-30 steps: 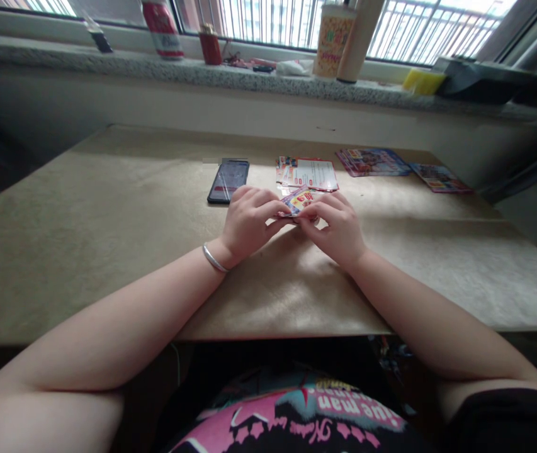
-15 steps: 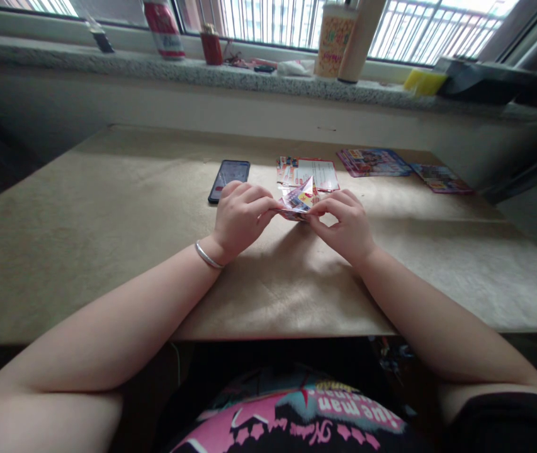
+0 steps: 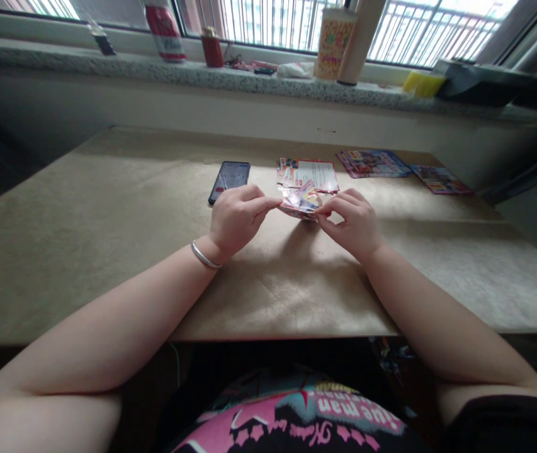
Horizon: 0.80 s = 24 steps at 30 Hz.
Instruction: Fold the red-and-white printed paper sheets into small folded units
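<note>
**Folding a small printed paper between 2 hands**

Pinched from both sides: folded printed paper (image 3: 302, 202), held just above the counter (image 3: 107, 239), in front of the body and a little past centre. Left hand (image 3: 237, 219) curled, thumb and forefinger closed on the paper's left edge; silver bangle (image 3: 203, 257) at that wrist. Right hand (image 3: 354, 223) likewise curled, fingertips nipping the right edge. No spread fingers on either side; both grips tight and small.

Best handled, by the look of it, with light and even pinches, so as not to tear the glossy sheet. Worth lining up the edges before pressing any crease, then running a fingertip along the fold against the counter for a sharp line. Wise to keep both wrists low and steady, forearms resting on the counter edge. Exact shape of the fold hard to tell: too small and partly hidden by the fingers.

Just beyond the paper: a white leaflet with red border (image 3: 310, 174). Left of that, a dark phone (image 3: 229, 180), lying flat. Farther right, 2 more colourful leaflets (image 3: 373, 162), well apart from the hands. On the windowsill (image 3: 84, 63): a red can (image 3: 164, 28) and a patterned cup (image 3: 333, 39).
</note>
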Tool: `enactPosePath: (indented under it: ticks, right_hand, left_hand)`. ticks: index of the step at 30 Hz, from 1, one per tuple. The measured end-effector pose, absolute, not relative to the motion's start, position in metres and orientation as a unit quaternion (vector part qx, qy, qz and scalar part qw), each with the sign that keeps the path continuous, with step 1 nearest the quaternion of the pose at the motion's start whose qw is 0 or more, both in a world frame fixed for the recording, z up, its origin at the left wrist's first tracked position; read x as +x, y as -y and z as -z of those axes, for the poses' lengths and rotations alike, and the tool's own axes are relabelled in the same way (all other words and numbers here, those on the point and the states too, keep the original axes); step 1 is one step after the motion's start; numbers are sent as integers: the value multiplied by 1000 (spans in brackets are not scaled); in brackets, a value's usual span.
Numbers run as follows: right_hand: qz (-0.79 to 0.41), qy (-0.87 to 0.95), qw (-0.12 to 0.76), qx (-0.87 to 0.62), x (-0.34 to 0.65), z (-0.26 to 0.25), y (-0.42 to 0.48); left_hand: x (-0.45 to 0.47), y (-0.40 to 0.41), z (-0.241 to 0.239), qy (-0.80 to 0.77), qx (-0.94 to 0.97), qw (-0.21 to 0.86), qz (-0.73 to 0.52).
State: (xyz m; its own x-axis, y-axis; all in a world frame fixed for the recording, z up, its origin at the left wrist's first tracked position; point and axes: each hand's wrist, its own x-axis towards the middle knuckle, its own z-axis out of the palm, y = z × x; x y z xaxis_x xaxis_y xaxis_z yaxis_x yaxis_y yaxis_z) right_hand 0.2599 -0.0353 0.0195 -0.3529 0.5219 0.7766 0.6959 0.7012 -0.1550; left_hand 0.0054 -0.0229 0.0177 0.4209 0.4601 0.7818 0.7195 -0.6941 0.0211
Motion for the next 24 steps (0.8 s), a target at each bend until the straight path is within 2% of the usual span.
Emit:
enactPosePath:
  ticks: [5, 15, 19, 24]
  right_hand:
    - [116, 813, 429, -376, 261, -15, 35]
    - [144, 809, 414, -391, 261, -18, 38]
    - [74, 798, 401, -443, 259, -12, 34]
    - [-122, 714, 458, -516, 263, 1, 23]
  left_hand:
    - [5, 24, -17, 349, -824, 167, 414]
    - [8, 26, -14, 343, -802, 51, 486]
    - [8, 27, -14, 335, -805, 48, 487]
    - [10, 25, -12, 330, -830, 68, 444]
